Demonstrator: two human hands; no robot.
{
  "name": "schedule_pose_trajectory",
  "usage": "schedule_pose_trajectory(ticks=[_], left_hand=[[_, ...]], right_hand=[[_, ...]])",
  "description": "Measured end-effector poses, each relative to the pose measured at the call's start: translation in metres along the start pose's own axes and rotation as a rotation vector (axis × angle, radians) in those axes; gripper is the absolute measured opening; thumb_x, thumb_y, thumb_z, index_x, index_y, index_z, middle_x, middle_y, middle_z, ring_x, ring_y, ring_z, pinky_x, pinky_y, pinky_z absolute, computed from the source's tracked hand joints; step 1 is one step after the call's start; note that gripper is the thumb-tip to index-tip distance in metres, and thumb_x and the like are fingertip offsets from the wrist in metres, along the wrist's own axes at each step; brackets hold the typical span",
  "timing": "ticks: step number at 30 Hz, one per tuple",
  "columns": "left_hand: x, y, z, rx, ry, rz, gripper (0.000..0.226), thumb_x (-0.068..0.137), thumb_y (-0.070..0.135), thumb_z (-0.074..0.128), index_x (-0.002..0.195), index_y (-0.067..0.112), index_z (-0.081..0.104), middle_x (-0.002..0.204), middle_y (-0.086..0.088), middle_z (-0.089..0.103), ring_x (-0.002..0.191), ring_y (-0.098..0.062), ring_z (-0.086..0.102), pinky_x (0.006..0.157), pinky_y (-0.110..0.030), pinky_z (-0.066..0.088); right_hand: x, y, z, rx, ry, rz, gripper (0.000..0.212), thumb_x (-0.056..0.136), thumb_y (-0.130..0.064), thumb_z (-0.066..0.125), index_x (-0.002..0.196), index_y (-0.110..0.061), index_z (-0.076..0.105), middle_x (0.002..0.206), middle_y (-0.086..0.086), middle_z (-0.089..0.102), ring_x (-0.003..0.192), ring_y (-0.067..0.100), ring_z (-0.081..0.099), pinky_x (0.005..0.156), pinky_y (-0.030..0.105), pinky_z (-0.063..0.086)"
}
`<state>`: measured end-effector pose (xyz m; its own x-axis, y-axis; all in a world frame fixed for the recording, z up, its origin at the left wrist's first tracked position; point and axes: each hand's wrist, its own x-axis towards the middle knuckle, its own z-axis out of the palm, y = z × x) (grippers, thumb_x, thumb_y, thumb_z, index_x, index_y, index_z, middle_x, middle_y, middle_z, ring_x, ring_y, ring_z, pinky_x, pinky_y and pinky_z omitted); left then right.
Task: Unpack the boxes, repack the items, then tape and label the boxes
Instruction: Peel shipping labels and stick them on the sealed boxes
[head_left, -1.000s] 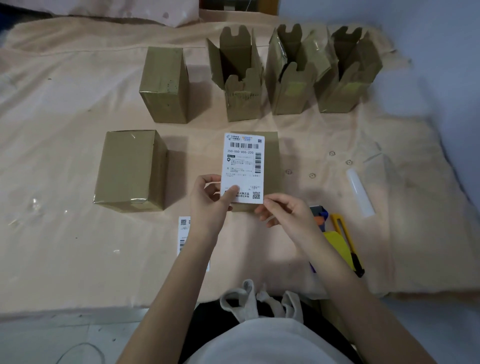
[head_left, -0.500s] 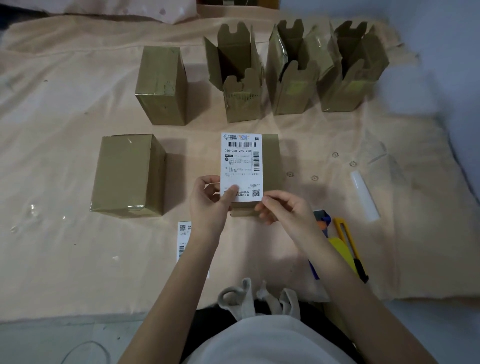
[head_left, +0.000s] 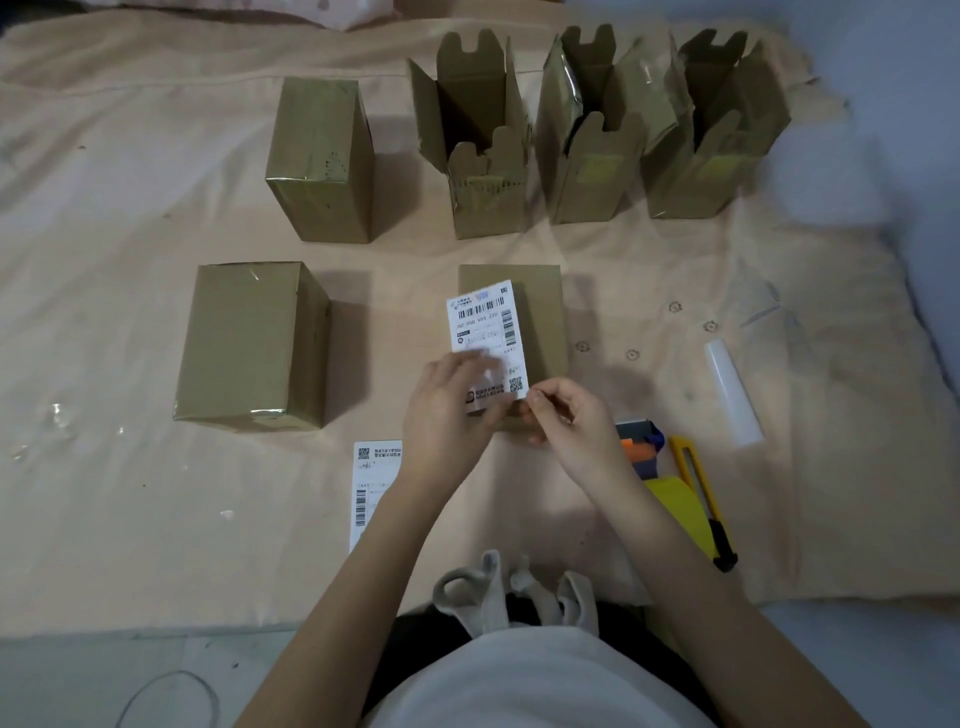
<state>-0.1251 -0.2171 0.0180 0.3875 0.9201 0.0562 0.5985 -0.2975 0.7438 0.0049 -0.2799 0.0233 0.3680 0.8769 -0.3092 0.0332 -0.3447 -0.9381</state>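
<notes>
My left hand (head_left: 447, 415) and right hand (head_left: 563, 421) both pinch the bottom edge of a white shipping label (head_left: 485, 338), held over a closed brown box (head_left: 540, 317) just beyond my fingers. This looks like the labelling step. Next, the label probably needs peeling and pressing flat onto the box. A tape dispenser (head_left: 670, 493) lies to the right of my right hand.

Label (head_left: 485, 332) now tilted, left hand (head_left: 451, 415) over it
</notes>
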Motion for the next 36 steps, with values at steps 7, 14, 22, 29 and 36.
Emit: schedule_pose_trajectory(ticks=[7, 14, 22, 29, 36], left_hand=[[-0.0055, 0.0043, 0.0089, -0.071, -0.066, 0.036, 0.025, 0.083, 0.03, 0.06, 0.099, 0.019, 0.074, 0.098, 0.007, 0.07, 0.091, -0.017, 0.059, 0.076, -0.029, 0.047], [-0.0041, 0.0039, 0.0092, -0.064, -0.039, 0.019, 0.021, 0.082, 0.026, 0.059, 0.093, 0.021, 0.075, 0.092, 0.007, 0.071, 0.085, -0.019, 0.06, 0.072, -0.033, 0.048], [-0.0029, 0.001, 0.0096, -0.063, -0.039, 0.024, 0.019, 0.084, 0.027, 0.06, 0.094, 0.023, 0.075, 0.091, 0.008, 0.071, 0.084, -0.018, 0.06, 0.072, -0.03, 0.047], [-0.0028, 0.0013, 0.0091, -0.1, -0.045, 0.004, 0.016, 0.084, 0.024, 0.062, 0.094, 0.024, 0.075, 0.092, 0.008, 0.072, 0.086, -0.019, 0.061, 0.074, -0.035, 0.049], [-0.0034, 0.0034, 0.0089, -0.108, -0.058, -0.01, 0.018, 0.084, 0.027, 0.061, 0.095, 0.024, 0.075, 0.092, 0.007, 0.072, 0.086, -0.018, 0.061, 0.075, -0.034, 0.049]], right_hand=[[-0.0005, -0.0018, 0.0, 0.01, 0.016, -0.005, 0.021, 0.097, -0.003, 0.049, 0.083, -0.014, 0.06, 0.075, -0.005, 0.065, 0.064, -0.002, 0.063, 0.056, 0.023, 0.055], [-0.0017, -0.0026, -0.0003, 0.054, -0.012, 0.021, 0.016, 0.097, -0.001, 0.048, 0.089, -0.008, 0.061, 0.078, -0.002, 0.066, 0.065, -0.001, 0.065, 0.055, 0.02, 0.054], [-0.0007, -0.0045, 0.0007, 0.071, -0.014, 0.026, 0.024, 0.096, -0.003, 0.051, 0.082, -0.019, 0.062, 0.076, 0.0, 0.065, 0.064, 0.001, 0.064, 0.054, 0.02, 0.054], [0.0006, -0.0034, 0.0014, 0.073, -0.005, 0.014, 0.026, 0.095, -0.001, 0.051, 0.08, -0.018, 0.062, 0.071, -0.004, 0.065, 0.062, 0.002, 0.063, 0.053, 0.021, 0.054], [0.0011, -0.0026, 0.0025, 0.051, 0.002, 0.006, 0.025, 0.095, -0.001, 0.051, 0.079, -0.017, 0.062, 0.069, -0.004, 0.065, 0.059, 0.004, 0.063, 0.054, 0.023, 0.054]])
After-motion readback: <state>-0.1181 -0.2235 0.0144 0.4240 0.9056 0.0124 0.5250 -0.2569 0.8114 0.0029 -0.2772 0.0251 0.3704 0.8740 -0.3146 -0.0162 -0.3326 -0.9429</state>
